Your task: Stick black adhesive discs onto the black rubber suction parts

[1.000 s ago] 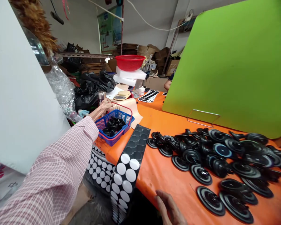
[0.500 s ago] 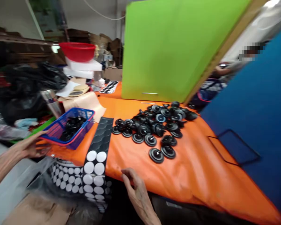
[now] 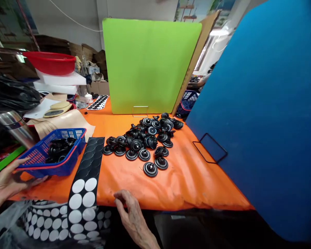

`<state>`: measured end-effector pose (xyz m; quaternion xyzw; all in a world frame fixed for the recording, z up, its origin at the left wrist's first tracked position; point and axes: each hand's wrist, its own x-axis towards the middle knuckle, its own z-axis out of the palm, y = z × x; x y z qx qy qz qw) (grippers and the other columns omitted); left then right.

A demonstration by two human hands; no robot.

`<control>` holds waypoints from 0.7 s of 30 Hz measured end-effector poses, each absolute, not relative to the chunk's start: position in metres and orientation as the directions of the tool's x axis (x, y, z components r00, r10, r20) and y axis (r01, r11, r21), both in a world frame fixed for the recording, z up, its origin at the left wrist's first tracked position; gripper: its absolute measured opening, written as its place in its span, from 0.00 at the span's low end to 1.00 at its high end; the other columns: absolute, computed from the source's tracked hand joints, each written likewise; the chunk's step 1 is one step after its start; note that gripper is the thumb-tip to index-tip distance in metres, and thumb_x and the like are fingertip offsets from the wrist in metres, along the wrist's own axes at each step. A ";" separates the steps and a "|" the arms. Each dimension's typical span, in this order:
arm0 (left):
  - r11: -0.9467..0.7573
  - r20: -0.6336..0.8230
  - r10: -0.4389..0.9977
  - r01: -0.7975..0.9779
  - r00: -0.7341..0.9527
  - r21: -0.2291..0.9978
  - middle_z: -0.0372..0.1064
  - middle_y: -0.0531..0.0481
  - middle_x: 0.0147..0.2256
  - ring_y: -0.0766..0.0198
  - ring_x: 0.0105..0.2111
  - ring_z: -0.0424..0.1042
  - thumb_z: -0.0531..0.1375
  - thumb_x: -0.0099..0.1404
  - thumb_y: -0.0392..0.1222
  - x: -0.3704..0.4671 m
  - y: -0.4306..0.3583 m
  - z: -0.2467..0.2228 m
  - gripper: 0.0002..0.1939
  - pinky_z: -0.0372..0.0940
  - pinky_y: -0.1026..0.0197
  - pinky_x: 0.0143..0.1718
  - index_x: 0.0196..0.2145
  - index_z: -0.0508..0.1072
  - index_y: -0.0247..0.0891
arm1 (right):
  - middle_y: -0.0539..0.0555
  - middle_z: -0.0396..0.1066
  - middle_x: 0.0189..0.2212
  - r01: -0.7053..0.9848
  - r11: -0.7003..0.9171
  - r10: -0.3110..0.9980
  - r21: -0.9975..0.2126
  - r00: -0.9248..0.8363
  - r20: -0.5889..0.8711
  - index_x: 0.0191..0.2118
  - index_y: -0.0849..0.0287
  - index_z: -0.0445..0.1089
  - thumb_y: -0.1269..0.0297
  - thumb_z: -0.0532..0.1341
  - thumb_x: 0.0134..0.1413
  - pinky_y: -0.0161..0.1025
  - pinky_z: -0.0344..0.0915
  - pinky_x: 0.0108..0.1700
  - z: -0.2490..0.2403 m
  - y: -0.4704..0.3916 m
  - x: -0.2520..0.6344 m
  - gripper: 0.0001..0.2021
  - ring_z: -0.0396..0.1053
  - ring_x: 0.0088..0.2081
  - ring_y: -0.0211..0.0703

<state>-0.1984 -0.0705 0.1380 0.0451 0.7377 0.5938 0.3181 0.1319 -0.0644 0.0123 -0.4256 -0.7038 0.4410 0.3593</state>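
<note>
My left hand (image 3: 9, 183) grips the near left corner of a blue plastic basket (image 3: 48, 171), one finger over the rim and others underneath. Inside the basket lie several shiny black parts (image 3: 58, 150). My right hand (image 3: 133, 216) rests at the front edge of the orange-covered table (image 3: 124, 180), fingers loosely bent, nothing visible in it. Between the hands, a black strip of round stickers (image 3: 79, 200) with white dots runs over the table edge and hangs down. Beyond my right hand spreads a pile of round black disc-shaped parts with raised centres (image 3: 137, 145).
A green panel (image 3: 150, 69) stands at the back, and a large blue panel (image 3: 259, 114) with a wire stand (image 3: 212, 160) fills the right. A metal flask (image 3: 15, 129), a red basin (image 3: 52, 64) on white foam blocks (image 3: 60, 79), and a dotted sheet (image 3: 98, 102) are at left.
My view has swung to the right, so everything sits further left. My left hand has closed more firmly around the basket's corner. The right hand stays by the table edge.
</note>
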 end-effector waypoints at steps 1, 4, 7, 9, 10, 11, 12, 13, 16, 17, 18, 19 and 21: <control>0.256 -0.445 0.483 -0.365 -0.754 0.895 0.76 0.60 0.25 0.53 0.29 0.75 0.59 0.54 0.43 -0.200 -0.070 0.138 0.02 0.72 0.46 0.25 0.28 0.71 0.46 | 0.52 0.74 0.39 0.276 0.242 0.917 -0.930 -0.378 0.127 0.42 0.54 0.70 0.63 0.54 0.60 0.40 0.68 0.49 0.013 -0.064 0.132 0.09 0.73 0.42 0.42; 0.237 -0.561 0.513 -0.521 -0.650 0.820 0.77 0.54 0.27 0.52 0.29 0.75 0.60 0.55 0.43 -0.208 -0.068 0.130 0.04 0.72 0.43 0.25 0.29 0.71 0.43 | 0.52 0.75 0.38 0.281 0.195 0.912 -0.940 -0.404 0.068 0.41 0.54 0.71 0.61 0.55 0.59 0.40 0.68 0.48 0.022 -0.061 0.134 0.09 0.73 0.42 0.43; 0.149 -0.521 0.569 -0.543 -0.637 0.826 0.77 0.51 0.30 0.54 0.32 0.74 0.59 0.54 0.39 -0.212 -0.064 0.126 0.06 0.72 0.39 0.32 0.32 0.71 0.41 | 0.52 0.76 0.37 0.314 0.150 0.887 -0.937 -0.461 -0.012 0.39 0.54 0.72 0.60 0.56 0.58 0.41 0.69 0.46 0.035 -0.051 0.140 0.09 0.73 0.41 0.45; 0.055 -0.425 0.598 -0.494 -0.680 0.868 0.77 0.52 0.33 0.55 0.34 0.73 0.59 0.54 0.35 -0.210 -0.057 0.132 0.07 0.72 0.37 0.36 0.34 0.71 0.40 | 0.51 0.76 0.36 0.327 0.159 0.862 -0.932 -0.506 -0.030 0.37 0.53 0.72 0.60 0.56 0.57 0.39 0.69 0.43 0.043 -0.038 0.145 0.09 0.74 0.40 0.45; 0.026 -0.397 0.593 -0.476 -0.701 0.879 0.76 0.52 0.33 0.56 0.35 0.73 0.59 0.54 0.34 -0.208 -0.051 0.137 0.08 0.71 0.35 0.37 0.34 0.71 0.40 | 0.50 0.76 0.35 0.327 0.179 0.842 -0.928 -0.538 -0.027 0.37 0.52 0.72 0.60 0.56 0.57 0.37 0.69 0.42 0.046 -0.030 0.146 0.08 0.74 0.39 0.45; 0.008 -0.383 0.582 -0.466 -0.717 0.885 0.76 0.52 0.34 0.55 0.36 0.73 0.59 0.54 0.34 -0.206 -0.044 0.144 0.08 0.70 0.32 0.39 0.34 0.70 0.40 | 0.49 0.76 0.34 0.324 0.211 0.813 -0.922 -0.581 -0.018 0.36 0.51 0.73 0.60 0.57 0.57 0.35 0.69 0.40 0.049 -0.019 0.147 0.08 0.74 0.38 0.44; -0.004 -0.379 0.570 -0.463 -0.729 0.886 0.75 0.53 0.34 0.55 0.36 0.72 0.59 0.53 0.34 -0.204 -0.034 0.152 0.08 0.68 0.30 0.40 0.34 0.70 0.40 | 0.48 0.77 0.34 0.316 0.256 0.774 -0.914 -0.634 -0.002 0.36 0.51 0.73 0.61 0.57 0.57 0.34 0.68 0.38 0.052 -0.007 0.147 0.07 0.74 0.36 0.42; -0.020 -0.368 0.560 -0.456 -0.743 0.890 0.74 0.53 0.34 0.55 0.37 0.72 0.59 0.53 0.34 -0.203 -0.023 0.160 0.09 0.66 0.27 0.41 0.34 0.70 0.40 | 0.47 0.77 0.32 0.296 0.316 0.731 -0.901 -0.681 0.032 0.36 0.50 0.73 0.62 0.57 0.57 0.32 0.68 0.36 0.055 0.008 0.145 0.07 0.74 0.35 0.41; -0.078 -0.288 0.570 -0.400 -0.770 0.913 0.72 0.54 0.35 0.53 0.39 0.72 0.58 0.53 0.34 -0.203 0.019 0.182 0.11 0.64 0.23 0.41 0.36 0.69 0.41 | 0.46 0.75 0.29 0.191 0.493 0.634 -0.849 -0.747 0.201 0.35 0.50 0.73 0.63 0.58 0.57 0.31 0.66 0.33 0.067 0.067 0.128 0.06 0.73 0.30 0.39; -0.087 -0.256 0.577 -0.370 -0.776 0.925 0.72 0.54 0.35 0.54 0.40 0.72 0.57 0.53 0.33 -0.204 0.036 0.188 0.11 0.64 0.23 0.41 0.37 0.68 0.40 | 0.47 0.75 0.30 0.162 0.538 0.616 -0.827 -0.745 0.254 0.35 0.51 0.73 0.63 0.57 0.57 0.32 0.66 0.34 0.071 0.091 0.119 0.06 0.72 0.31 0.39; -0.088 -0.231 0.584 -0.343 -0.778 0.935 0.71 0.54 0.35 0.54 0.40 0.71 0.58 0.53 0.33 -0.206 0.052 0.194 0.11 0.65 0.25 0.42 0.37 0.67 0.40 | 0.48 0.75 0.31 0.156 0.570 0.611 -0.807 -0.736 0.290 0.37 0.52 0.72 0.62 0.57 0.58 0.33 0.66 0.35 0.076 0.117 0.108 0.07 0.72 0.32 0.40; -0.081 -0.215 0.589 -0.321 -0.779 0.944 0.71 0.54 0.35 0.55 0.40 0.71 0.58 0.54 0.33 -0.208 0.069 0.199 0.11 0.66 0.26 0.42 0.37 0.67 0.39 | 0.49 0.75 0.33 0.171 0.608 0.602 -0.776 -0.735 0.310 0.38 0.52 0.72 0.61 0.56 0.59 0.34 0.66 0.37 0.079 0.145 0.096 0.08 0.72 0.34 0.40; -0.058 -0.211 0.591 -0.302 -0.779 0.952 0.70 0.53 0.34 0.57 0.39 0.71 0.59 0.53 0.34 -0.214 0.101 0.207 0.11 0.67 0.30 0.43 0.37 0.66 0.37 | 0.52 0.75 0.37 0.311 0.671 0.631 -0.674 -0.717 0.297 0.42 0.56 0.71 0.63 0.53 0.61 0.35 0.66 0.41 0.080 0.199 0.072 0.10 0.72 0.37 0.41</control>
